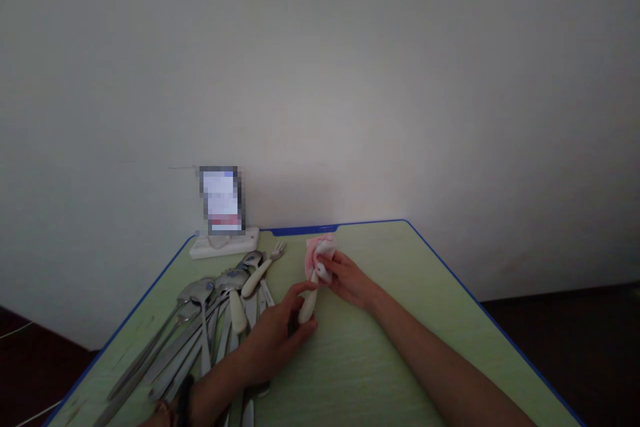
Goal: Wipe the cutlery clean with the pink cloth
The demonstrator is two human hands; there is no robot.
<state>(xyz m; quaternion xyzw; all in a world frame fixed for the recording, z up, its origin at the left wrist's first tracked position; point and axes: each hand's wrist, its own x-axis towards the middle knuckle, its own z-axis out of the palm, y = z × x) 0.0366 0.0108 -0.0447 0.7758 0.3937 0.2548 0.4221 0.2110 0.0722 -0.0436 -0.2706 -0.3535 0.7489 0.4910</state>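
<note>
My left hand is closed round the white handle of a piece of cutlery near the middle of the table. My right hand pinches a pink cloth bunched over the far end of that utensil, so its head is hidden. Both hands meet just right of a pile of cutlery.
Several metal spoons and a white-handled fork lie spread on the left of the light green table, which has a blue edge. A white stand with a blurred screen sits at the far left against the pale wall.
</note>
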